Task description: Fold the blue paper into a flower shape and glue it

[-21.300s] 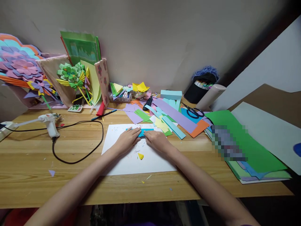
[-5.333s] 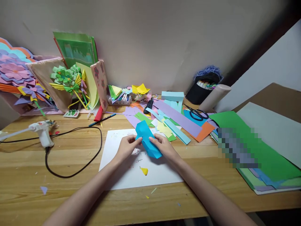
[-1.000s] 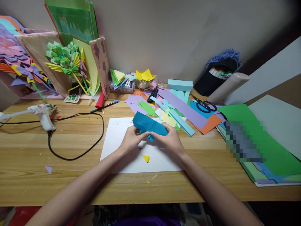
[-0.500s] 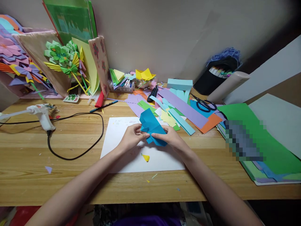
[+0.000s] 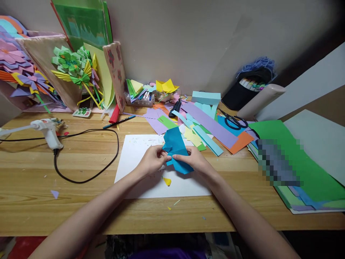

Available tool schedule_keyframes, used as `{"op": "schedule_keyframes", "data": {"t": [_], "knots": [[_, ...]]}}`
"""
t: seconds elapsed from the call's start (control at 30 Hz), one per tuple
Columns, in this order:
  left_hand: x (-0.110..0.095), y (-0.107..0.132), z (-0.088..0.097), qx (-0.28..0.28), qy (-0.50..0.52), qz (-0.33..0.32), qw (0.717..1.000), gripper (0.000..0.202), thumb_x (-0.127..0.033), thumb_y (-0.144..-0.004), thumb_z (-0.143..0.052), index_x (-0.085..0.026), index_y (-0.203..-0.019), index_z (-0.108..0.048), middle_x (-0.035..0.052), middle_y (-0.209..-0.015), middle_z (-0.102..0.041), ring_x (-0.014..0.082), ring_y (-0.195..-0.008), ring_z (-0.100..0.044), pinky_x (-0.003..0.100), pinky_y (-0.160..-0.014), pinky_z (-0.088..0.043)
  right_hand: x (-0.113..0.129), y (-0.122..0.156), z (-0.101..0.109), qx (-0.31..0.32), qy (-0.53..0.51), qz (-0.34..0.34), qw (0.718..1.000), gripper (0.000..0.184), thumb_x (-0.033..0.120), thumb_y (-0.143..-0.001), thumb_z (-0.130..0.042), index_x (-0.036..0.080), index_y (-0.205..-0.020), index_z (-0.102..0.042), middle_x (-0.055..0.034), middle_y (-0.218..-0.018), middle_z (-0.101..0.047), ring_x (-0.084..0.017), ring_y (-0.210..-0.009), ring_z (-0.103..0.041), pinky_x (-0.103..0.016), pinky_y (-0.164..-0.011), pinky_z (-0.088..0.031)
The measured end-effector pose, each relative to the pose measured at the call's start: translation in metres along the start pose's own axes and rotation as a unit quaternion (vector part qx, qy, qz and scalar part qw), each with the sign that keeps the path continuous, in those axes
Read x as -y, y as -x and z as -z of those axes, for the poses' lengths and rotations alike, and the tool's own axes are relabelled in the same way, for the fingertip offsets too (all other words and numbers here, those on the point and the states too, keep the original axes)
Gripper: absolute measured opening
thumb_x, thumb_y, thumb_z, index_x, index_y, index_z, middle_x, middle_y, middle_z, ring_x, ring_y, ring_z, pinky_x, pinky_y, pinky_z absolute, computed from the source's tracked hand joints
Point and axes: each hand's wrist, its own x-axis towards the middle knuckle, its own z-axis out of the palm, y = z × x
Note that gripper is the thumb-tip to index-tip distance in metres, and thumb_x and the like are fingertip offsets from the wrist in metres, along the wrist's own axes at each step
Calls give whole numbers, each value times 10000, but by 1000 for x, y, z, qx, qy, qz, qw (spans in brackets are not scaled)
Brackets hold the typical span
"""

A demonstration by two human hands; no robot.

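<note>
The wooden table [image 5: 88, 216] spreads widest from where I stand, with the white sheet [image 5: 129, 158] lying on it in front of the person; to the right of the white sheet sits a stack of coloured paper [image 5: 302, 154], and just beyond its far edge a heap of paper strips [image 5: 212, 124]; well off to its left stands a white glue gun [image 5: 50, 133], its cord looping toward the sheet.

Over the white sheet, the left hand [image 5: 152, 160] and the right hand [image 5: 198, 160] are closed in a pinch, thumbs nearly meeting, both on the blue paper [image 5: 176, 142]; it is held tilted above the middle of the sheet.

As for progress, creases are in and small flaps stand along its near-left edge; the paper is partly opened, not pressed flat; how much folding is left I cannot tell; the smallest thing, a yellow piece [image 5: 167, 181], lies loose on the white sheet, untouched.
</note>
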Motion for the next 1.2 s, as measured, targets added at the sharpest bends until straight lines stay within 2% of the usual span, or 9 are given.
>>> {"op": "schedule_keyframes", "data": {"t": [0.2, 0.43, 0.57, 0.67, 0.8, 0.93, 1.07, 1.2], "knots": [[-7, 0, 1, -9, 37, -12, 999, 274, -398, -643, -673, -135, -638, -592, 10, -601, -571, 112, -547, -499, 231, -532, -378, -3, -2, 1, 35, -32, 41, 998, 266, 347, -641, -700, 166, -835, -687, -48, -799, -691, -167, -666, -605, -285, -591, -491], [-8, 3, 3, -8, -13, -38, 999, 243, -368, -671, -663, -130, -655, -615, 25, -633, -597, 123, -583, -515, 233, -557, -390, -4, -1, -3, 18, -44, 62, 997, 308, 364, -668, -694, 188, -921, -678, -74, -916, -697, -231, -815, -636, -361, -694, -522], [-7, 1, 2, -12, 11, -27, 999, 254, -375, -653, -673, -129, -659, -612, 27, -625, -603, 125, -574, -524, 237, -553, -400, -6, -1, -5, -31, -39, 38, 998, 317, 360, -643, -708, 173, -897, -674, -84, -878, -698, -226, -764, -642, -347, -638, -522], [-7, 1, 1, -8, 0, -20, 1000, 236, -353, -643, -684, -135, -709, -622, 47, -710, -638, 148, -643, -561, 260, -617, -437, -7, -2, -6, -71, -35, 42, 996, 260, 356, -640, -701, 173, -823, -675, -73, -803, -695, -211, -708, -633, -324, -581, -512], [-9, 2, 3, -14, -44, -30, 998, 197, -333, -666, -654, -141, -678, -611, 46, -702, -630, 156, -661, -556, 266, -635, -440, -7, -2, -6, -65, -29, 45, 996, 238, 362, -633, -703, 171, -770, -663, -61, -764, -689, -200, -683, -623, -312, -566, -502], [-11, 3, 4, -2, -32, -29, 999, 174, -316, -673, -625, -144, -675, -599, 24, -678, -610, 147, -637, -546, 254, -609, -430, -6, -2, -4, -68, -11, 49, 996, 278, 406, -621, -717, 175, -768, -666, -59, -751, -689, -210, -688, -622, -325, -570, -502], [-13, 3, 4, -10, 3, -40, 999, 175, -315, -682, -616, -144, -715, -610, 24, -721, -624, 151, -683, -560, 254, -640, -434, -9, -2, -6, -56, -45, 61, 996, 375, 428, -629, -719, 191, -915, -671, -71, -862, -699, -240, -796, -636, -373, -664, -525], [-12, 1, 5, -58, 47, -17, 997, 219, -347, -658, -644, -139, -718, -608, 10, -674, -606, 132, -626, -539, 234, -577, -409, -9, -6, -3, -29, -113, 67, 991, 397, 420, -628, -727, 188, -942, -661, -86, -994, -685, -244, -901, -630, -386, -780, -519]]}}
